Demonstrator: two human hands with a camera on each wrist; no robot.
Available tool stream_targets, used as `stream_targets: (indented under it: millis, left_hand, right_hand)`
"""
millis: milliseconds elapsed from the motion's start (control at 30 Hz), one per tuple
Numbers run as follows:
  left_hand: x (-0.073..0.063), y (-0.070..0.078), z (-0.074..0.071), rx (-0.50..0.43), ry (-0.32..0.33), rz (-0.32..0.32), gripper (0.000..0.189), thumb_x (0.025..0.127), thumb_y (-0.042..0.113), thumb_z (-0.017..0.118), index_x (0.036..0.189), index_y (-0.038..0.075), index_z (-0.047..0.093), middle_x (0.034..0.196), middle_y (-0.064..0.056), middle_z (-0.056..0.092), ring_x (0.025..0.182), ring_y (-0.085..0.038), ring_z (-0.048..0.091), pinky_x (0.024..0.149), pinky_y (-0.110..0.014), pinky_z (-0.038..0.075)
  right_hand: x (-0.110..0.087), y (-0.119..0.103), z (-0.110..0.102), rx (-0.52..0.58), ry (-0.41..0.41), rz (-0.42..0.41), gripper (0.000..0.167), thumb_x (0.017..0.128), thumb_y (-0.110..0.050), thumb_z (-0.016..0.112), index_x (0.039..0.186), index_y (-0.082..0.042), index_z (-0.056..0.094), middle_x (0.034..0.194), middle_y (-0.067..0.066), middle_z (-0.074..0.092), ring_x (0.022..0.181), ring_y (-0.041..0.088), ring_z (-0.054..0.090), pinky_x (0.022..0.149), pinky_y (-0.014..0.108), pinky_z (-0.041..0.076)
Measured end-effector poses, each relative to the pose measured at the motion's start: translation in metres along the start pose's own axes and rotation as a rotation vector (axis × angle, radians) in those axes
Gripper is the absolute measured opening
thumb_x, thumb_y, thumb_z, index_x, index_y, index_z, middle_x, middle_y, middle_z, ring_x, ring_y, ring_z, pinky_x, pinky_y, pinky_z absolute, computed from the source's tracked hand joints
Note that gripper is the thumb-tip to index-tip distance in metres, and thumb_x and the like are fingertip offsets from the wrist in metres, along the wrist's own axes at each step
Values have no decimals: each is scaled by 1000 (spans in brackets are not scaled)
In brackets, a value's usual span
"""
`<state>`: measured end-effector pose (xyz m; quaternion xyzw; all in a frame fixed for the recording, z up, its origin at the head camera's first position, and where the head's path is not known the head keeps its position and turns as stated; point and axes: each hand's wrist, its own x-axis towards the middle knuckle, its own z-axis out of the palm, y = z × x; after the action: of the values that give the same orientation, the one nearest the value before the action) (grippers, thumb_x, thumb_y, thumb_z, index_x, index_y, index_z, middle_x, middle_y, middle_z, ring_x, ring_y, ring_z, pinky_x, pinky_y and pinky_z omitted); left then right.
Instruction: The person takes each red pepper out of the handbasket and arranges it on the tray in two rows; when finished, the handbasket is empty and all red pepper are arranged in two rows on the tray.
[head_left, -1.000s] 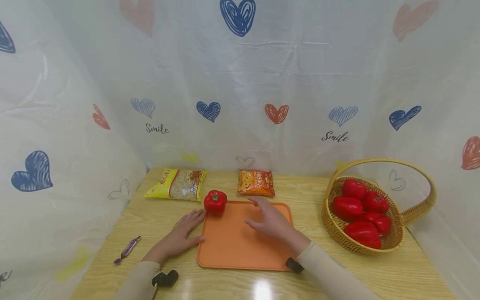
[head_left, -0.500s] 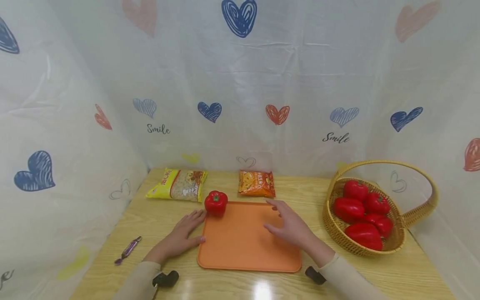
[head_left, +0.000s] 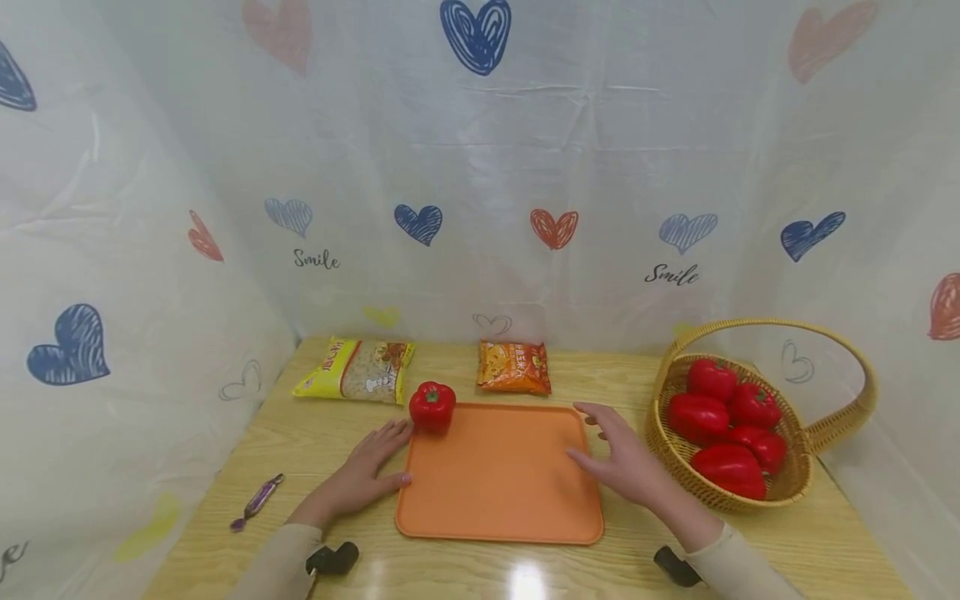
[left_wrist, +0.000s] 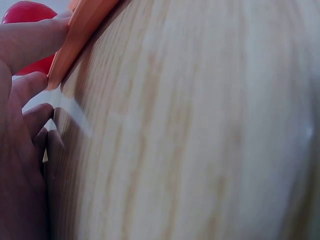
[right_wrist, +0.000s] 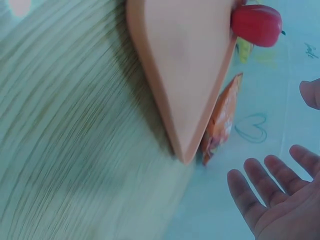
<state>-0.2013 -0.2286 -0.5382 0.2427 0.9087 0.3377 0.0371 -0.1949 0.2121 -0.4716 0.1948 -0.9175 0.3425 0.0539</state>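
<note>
An orange tray (head_left: 498,475) lies on the wooden table, with a red bell pepper (head_left: 432,407) standing at its far left corner. My left hand (head_left: 363,475) rests at the tray's left edge; in the left wrist view its thumb and fingertips are right at the tray's rim (left_wrist: 80,42). Over the tray's right edge hangs my right hand (head_left: 622,454), fingers spread and holding nothing. The right wrist view shows that hand (right_wrist: 280,200) with a bare palm, off the tray's corner. To its right stands a wicker basket (head_left: 678,479) with several red bell peppers (head_left: 727,469) in it.
At the back left lies a yellow food bag (head_left: 360,368), and an orange snack packet (head_left: 513,367) lies behind the tray. A purple wrapped candy (head_left: 257,502) is at the left. The basket's tall handle (head_left: 847,425) arches over it. A heart-printed curtain (head_left: 480,150) surrounds the table.
My right hand has moved rightward, from over the middle of the tray to its right edge, toward the basket. The left hand, tray and peppers have stayed in place.
</note>
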Motion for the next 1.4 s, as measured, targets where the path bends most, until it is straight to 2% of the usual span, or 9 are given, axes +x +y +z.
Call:
stream_targets:
  millis: [133,267,600,700,933,1067,1233,1400]
  left_hand:
    - [1,0,0,-1,-6,1,77,97,41,67,158,6,36,165,-15,30,154,-40,17,122,-59,9]
    - [2,1,0,-3,-9,4,77,97,41,66,158,6,36,165,-15,29,154,-40,16,122,-59,8]
    - [1,3,-1,9,4,11,76,97,40,67,157,4,36,164,-17,30,153,-41,17,121,-59,9]
    - [0,3,0,3,8,9,76,97,39,67,157,3,37,164,-18,30,153,-41,17,122,-55,8]
    - [-1,1,1,-6,3,-6,77,97,41,67,157,5,37,164,-16,30,154,-40,16,125,-34,0]
    - [0,1,1,0,4,-2,77,97,41,67,157,4,37,164,-16,30,154,-40,16,125,-42,3]
    - [0,1,0,12,0,9,76,98,40,66,157,3,36,164,-17,30,153,-41,17,121,-56,8]
    - [0,3,0,11,2,10,76,97,38,67,157,2,37,163,-19,31,153,-42,17,121,-57,9]
  right_hand:
    - [-9,8,-12,-42,9,10,68,90,-28,79,148,-10,48,141,12,55,121,36,58,95,55,54]
    - [-17,17,-27,-63,32,-1,65,92,-25,78,147,-7,48,141,14,55,122,35,57,95,56,54]
    - [-37,28,-64,-179,100,49,64,92,-27,78,146,-8,49,135,15,57,118,34,58,94,59,53]
    - [-43,32,-77,-204,109,61,63,92,-27,77,145,-7,50,134,15,57,116,35,60,93,57,53]
    - [-57,47,-103,-222,105,119,62,92,-27,78,144,-7,50,133,18,59,109,39,64,83,49,60]
    - [-65,55,-111,-250,122,136,62,91,-25,79,143,-4,51,130,22,59,107,43,63,84,57,58]
    - [-73,65,-120,-268,96,184,67,89,-27,80,143,0,48,133,30,55,114,50,54,87,71,49]
    - [-78,75,-127,-278,63,226,73,89,-30,79,143,4,46,136,33,51,121,54,45,91,75,41]
